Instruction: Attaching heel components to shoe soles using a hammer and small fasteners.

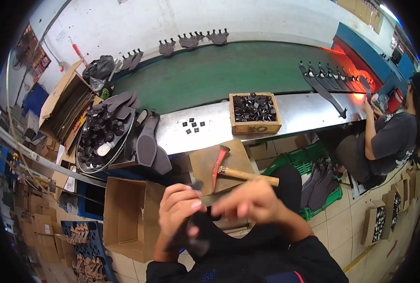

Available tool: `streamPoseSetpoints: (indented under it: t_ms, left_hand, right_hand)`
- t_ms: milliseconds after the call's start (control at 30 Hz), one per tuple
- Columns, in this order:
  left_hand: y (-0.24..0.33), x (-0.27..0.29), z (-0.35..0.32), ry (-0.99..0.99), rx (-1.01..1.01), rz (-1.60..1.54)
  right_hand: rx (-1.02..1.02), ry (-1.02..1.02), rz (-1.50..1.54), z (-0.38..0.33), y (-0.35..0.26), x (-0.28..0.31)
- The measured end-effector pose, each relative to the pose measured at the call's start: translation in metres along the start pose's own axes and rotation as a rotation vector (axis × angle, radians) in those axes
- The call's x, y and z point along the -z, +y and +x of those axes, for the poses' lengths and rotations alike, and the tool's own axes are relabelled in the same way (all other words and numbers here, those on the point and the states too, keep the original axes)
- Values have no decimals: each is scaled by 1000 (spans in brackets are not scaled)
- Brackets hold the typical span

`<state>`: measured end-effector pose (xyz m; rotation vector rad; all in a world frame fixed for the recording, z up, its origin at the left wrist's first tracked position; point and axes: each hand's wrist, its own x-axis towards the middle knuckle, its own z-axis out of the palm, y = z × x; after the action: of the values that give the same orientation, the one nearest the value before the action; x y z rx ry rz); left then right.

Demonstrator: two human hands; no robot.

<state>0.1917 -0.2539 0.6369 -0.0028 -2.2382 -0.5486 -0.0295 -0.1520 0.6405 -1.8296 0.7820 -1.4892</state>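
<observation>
My left hand [178,210] is raised in front of my body, its fingers wrapped round a dark shoe sole [196,246] that is smeared by motion. Close by on the right is my right hand [248,202], blurred, its index finger pointing toward the sole; whether anything sits in its fingers cannot be made out. Below and beyond the hands, a hammer [238,173] with a red head and wooden handle lies across a board [203,160]. Several small black square pieces [191,125] lie loose on the metal bench edge [172,137]. A wooden box [256,128] there holds many more.
At left stand a basket of black heels [94,137], stacked soles [148,146] and an open carton [125,217]. Behind runs a green conveyor belt [186,75]. Heeled soles [325,78] line its right end, near a seated co-worker [391,137]. A green crate [309,153] holds soles.
</observation>
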Motion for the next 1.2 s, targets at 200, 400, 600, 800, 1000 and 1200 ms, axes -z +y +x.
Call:
streamPoseSetpoints:
  t_ms: [200,400,600,800,1000,1200]
  left_hand:
    - [-27,-17,22,578,522,-934]
    - [-122,-39,47,207,905,-729]
    - [-125,-87,36,348,832,-644]
    - [-153,-140,13,-136,806,129]
    - [-169,-139,16,-88,721,5]
    - [-158,-129,11,-18,695,-48]
  right_hand:
    - [-867,-443,-1041,-39,88,41]
    - [-675,-633,-553,-32,96,92]
    - [-881,-193,-249,-82,85,107]
    - [-774,474,-107,-154,53,64]
    - [-872,874,-63,-188,65,45]
    - [-668,713,-527,-199,41,31]
